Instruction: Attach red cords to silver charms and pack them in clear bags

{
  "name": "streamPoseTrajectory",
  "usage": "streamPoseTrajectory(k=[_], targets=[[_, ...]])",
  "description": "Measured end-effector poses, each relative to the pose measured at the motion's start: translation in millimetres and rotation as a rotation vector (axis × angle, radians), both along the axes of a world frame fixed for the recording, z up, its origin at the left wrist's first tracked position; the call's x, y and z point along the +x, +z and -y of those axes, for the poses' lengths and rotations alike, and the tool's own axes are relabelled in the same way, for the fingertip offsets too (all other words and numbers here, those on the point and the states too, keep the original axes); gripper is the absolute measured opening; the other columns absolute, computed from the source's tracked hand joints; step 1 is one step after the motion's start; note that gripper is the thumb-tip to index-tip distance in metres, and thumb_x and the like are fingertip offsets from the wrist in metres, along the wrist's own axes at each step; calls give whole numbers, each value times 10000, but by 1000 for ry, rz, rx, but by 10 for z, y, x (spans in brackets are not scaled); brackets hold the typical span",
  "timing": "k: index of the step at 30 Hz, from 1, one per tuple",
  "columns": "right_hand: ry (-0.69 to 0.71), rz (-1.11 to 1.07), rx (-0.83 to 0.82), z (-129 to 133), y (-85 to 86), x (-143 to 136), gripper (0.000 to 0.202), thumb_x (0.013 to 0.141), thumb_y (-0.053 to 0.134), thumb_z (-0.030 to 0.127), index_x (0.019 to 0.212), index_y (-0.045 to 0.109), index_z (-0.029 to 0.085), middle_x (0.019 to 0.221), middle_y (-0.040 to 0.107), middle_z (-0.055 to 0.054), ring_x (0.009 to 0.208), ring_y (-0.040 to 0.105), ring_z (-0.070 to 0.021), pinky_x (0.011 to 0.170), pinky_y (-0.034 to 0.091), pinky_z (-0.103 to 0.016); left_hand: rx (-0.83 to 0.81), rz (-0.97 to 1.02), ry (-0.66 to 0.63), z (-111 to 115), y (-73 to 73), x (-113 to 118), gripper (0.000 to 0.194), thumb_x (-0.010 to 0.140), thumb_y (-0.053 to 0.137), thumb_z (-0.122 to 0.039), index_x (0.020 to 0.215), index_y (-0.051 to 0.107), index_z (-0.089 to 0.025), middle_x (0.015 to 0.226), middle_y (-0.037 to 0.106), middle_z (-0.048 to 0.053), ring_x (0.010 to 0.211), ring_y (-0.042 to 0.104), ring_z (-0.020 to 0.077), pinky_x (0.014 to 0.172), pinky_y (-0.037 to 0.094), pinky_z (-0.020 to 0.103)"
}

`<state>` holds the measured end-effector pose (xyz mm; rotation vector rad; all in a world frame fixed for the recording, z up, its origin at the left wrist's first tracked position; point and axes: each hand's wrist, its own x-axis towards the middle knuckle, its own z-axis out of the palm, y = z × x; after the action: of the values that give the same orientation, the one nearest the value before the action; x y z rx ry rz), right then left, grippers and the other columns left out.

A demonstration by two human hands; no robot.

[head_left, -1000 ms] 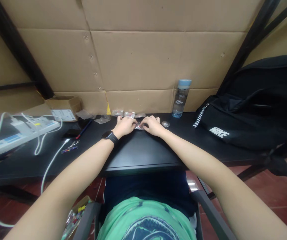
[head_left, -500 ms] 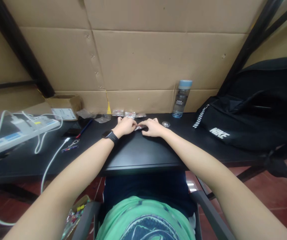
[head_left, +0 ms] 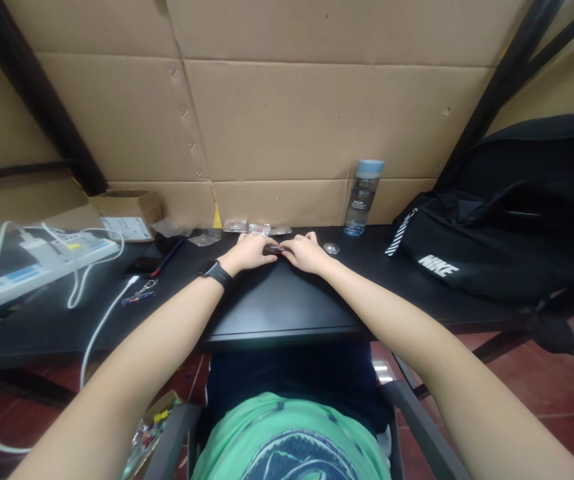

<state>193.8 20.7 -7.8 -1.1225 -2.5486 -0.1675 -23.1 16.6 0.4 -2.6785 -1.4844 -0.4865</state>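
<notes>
Between my hands is a small, dark reddish, shiny packet (head_left: 273, 250), held just above or on the black desk. My left hand (head_left: 248, 253), below a dark wristwatch (head_left: 217, 272), is closed on the packet's left end. My right hand (head_left: 305, 253) pinches its right end. Fingers cover much of the packet, so what is inside cannot be made out. Just behind the hands lie small clear packets (head_left: 235, 225) in a row against the cardboard. A small round clear item (head_left: 331, 248) rests right of my right hand.
A blue-capped water bottle (head_left: 363, 199) and a black backpack (head_left: 491, 233) stand on the right. To the left are a cardboard box (head_left: 129, 212), clear plastic bags (head_left: 204, 238), a pen (head_left: 167, 257), a keychain (head_left: 141, 295), white cables and a power strip (head_left: 47, 270).
The packet has been turned from slanted to nearly level. My left thumb has come down to its near side, and my right fingers have drawn together on its right end.
</notes>
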Motion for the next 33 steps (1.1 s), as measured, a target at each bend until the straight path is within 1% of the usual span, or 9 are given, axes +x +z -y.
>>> streamPoseTrajectory(k=[4,7,12,17,19,22,25,29,33], targets=[[8,-45,-2,-23,-12,19,269,1037,498,316,1154,721,222,1001,758,-98,985,624,-246,825,227,-364,112,-12,33,-21,-88,64,267,942,618,-347,1177,735,-304,1115,772,54,1149,641,311,998,375,461],[38,-95,7,-41,-26,20,223,982,596,327,1151,705,230,997,765,-70,983,631,-238,840,225,-359,142,-21,40,-35,-118,68,225,977,583,-367,1068,771,-285,1034,777,72,1096,648,313,975,363,467],[66,-112,-3,-41,23,46,179,944,634,278,1088,737,253,1005,783,-48,1027,639,-237,842,226,-360,98,7,33,-58,-115,49,225,970,603,-417,1006,797,-308,975,793,45,1030,668,307,982,337,479],[121,-59,-109,-55,145,165,235,919,620,235,1106,755,280,1040,795,-32,1020,665,-236,852,269,-346,16,5,-4,-56,-99,41,253,983,565,-406,1113,781,-397,1104,794,-4,1075,675,295,1015,330,492],[95,-43,-122,-77,163,212,222,884,641,205,1057,760,276,1009,797,-19,991,678,-228,855,285,-339,-20,-3,-26,-38,-89,42,295,973,551,-352,1175,756,-419,1173,778,-20,1134,661,284,1041,331,482],[-23,-53,-52,-110,144,241,178,831,677,182,988,730,246,968,790,-19,963,683,-230,837,307,-328,-15,-13,-24,-12,-71,41,362,939,537,-276,1212,738,-403,1245,752,-18,1200,633,283,1058,342,476],[-73,-59,15,-120,110,222,183,816,672,165,986,686,230,972,780,-37,946,679,-235,800,342,-312,28,-14,4,-1,-54,32,353,927,542,-291,1209,739,-374,1225,756,12,1190,630,306,1044,357,493],[32,-132,-17,-91,115,187,169,822,656,144,973,674,219,946,770,-42,900,685,-218,805,405,-301,95,-31,34,5,-21,3,305,927,545,-313,1134,767,-328,1162,768,50,1159,627,332,1019,357,513],[212,-343,-275,-52,190,200,119,829,680,156,943,681,190,893,766,-34,838,705,-180,802,467,-281,154,-42,109,2,34,-69,315,912,521,-227,1065,785,-308,1170,767,59,1167,612,325,988,356,494]])
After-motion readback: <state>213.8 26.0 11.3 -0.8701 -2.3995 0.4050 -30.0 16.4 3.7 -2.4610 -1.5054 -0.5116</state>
